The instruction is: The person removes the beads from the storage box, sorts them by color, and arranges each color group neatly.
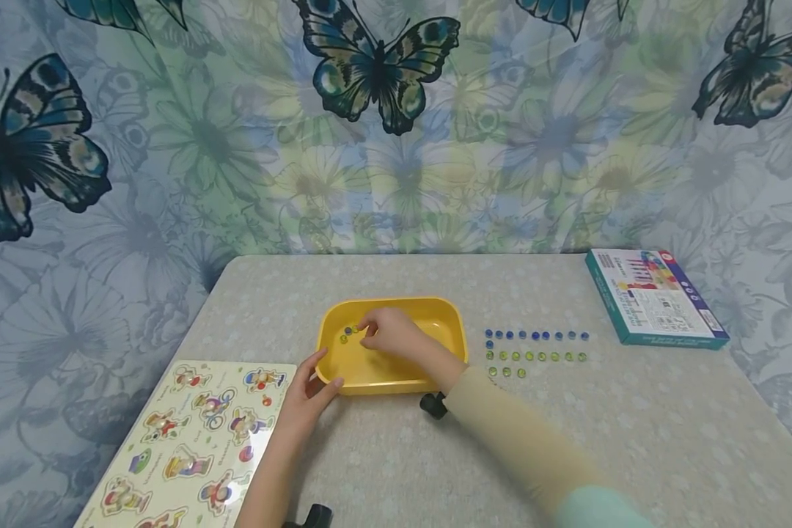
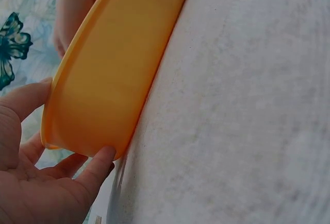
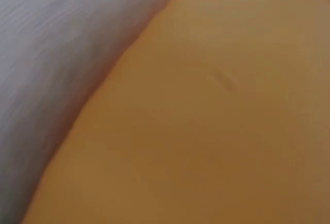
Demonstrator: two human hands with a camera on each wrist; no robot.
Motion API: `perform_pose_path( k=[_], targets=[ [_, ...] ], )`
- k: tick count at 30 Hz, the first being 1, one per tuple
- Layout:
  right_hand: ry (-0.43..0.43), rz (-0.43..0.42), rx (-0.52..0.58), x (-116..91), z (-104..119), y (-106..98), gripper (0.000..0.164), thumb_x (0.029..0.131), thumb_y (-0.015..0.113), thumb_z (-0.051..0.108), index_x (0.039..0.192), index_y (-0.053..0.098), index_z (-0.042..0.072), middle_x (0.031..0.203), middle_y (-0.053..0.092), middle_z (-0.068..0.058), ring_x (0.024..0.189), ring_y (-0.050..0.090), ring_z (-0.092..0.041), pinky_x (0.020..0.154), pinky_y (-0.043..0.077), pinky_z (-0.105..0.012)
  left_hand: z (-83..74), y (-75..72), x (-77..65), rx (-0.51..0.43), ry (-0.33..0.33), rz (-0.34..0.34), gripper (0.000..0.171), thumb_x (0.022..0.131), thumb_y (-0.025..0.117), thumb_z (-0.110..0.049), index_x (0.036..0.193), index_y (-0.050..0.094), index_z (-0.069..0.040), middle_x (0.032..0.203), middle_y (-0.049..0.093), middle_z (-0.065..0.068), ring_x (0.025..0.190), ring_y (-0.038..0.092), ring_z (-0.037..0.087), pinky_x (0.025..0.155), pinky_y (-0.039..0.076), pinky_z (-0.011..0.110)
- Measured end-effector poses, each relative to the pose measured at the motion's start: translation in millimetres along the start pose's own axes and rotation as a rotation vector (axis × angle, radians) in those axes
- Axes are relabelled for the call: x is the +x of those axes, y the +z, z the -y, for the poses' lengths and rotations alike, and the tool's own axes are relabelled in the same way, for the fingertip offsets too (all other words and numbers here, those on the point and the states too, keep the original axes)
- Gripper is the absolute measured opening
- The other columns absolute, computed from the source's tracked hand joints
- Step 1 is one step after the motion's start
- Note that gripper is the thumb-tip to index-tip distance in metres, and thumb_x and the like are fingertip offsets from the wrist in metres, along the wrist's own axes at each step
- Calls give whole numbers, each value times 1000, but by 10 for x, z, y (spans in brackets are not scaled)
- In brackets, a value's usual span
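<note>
A yellow tray (image 1: 396,386) stands mid-table. My left hand (image 1: 306,392) holds its near left corner, with fingers along the left side and the thumb at the front wall; the left wrist view shows this hand (image 2: 49,167) spread around the tray's outer wall (image 2: 103,74). My right hand (image 1: 396,335) is inside the tray, fingers bent, its fingertips beside a few small glass beads (image 1: 344,339), blue and yellow-green. Whether a bead is between those fingertips is hidden. The right wrist view shows only the blurred tray wall (image 3: 180,121), no fingers.
Right of the tray lie a row of blue beads (image 1: 535,336) and rows of yellow-green beads (image 1: 541,356). A teal-edged box (image 1: 666,297) lies at the back right. A glossy sheet with cartoon figures (image 1: 185,433) lies at the front left. Behind the table hangs a butterfly-patterned backdrop (image 1: 534,183).
</note>
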State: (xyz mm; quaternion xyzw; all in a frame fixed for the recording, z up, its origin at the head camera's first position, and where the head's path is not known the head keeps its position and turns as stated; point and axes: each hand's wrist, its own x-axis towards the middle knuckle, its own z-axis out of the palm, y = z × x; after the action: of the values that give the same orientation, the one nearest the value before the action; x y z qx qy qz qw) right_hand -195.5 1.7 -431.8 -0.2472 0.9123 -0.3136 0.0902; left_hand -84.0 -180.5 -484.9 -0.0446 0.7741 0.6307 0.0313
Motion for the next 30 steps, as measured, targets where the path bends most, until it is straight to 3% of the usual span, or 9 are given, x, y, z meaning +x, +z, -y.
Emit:
perform_pose_path(
  k=[7,13,16,22,27,30],
  targets=[
    [71,-2,-26,234,67,248,26,81,72,17,105,69,8,80,64,3,64,55,-9,58,46,-19,-3,11,-7,-2,7,1,63,88,66,-24,142,34,-26,149,28,1,131,38,28,101,39,41],
    [118,4,-101,352,148,407,27,84,68,17,110,68,10,103,66,2,83,57,-9,76,49,-23,11,1,0,10,24,3,63,87,66,-24,142,35,-24,149,28,2,131,38,29,103,36,42],
    [139,1,-125,376,206,443,27,85,66,15,111,68,9,106,67,0,88,59,-11,80,50,-25,12,0,5,8,38,11,64,87,67,-24,142,35,-24,150,27,4,132,37,31,104,35,43],
    [168,-17,-180,393,278,487,17,86,64,12,102,69,9,94,67,1,75,56,-12,72,50,-24,9,-9,4,-3,37,13,64,86,67,-26,142,35,-25,151,26,3,134,34,31,105,34,42],
    [143,-9,-249,379,283,492,4,85,64,13,87,66,10,76,60,3,66,51,-12,58,45,-22,12,-7,11,19,28,2,63,87,67,-26,141,36,-27,150,27,1,133,35,30,105,34,43],
    [128,5,-261,354,289,474,5,84,66,14,81,63,11,71,56,4,63,50,-11,54,41,-21,4,-6,6,31,20,-3,62,87,66,-26,141,36,-29,149,28,1,132,36,29,105,34,44]
  ],
)
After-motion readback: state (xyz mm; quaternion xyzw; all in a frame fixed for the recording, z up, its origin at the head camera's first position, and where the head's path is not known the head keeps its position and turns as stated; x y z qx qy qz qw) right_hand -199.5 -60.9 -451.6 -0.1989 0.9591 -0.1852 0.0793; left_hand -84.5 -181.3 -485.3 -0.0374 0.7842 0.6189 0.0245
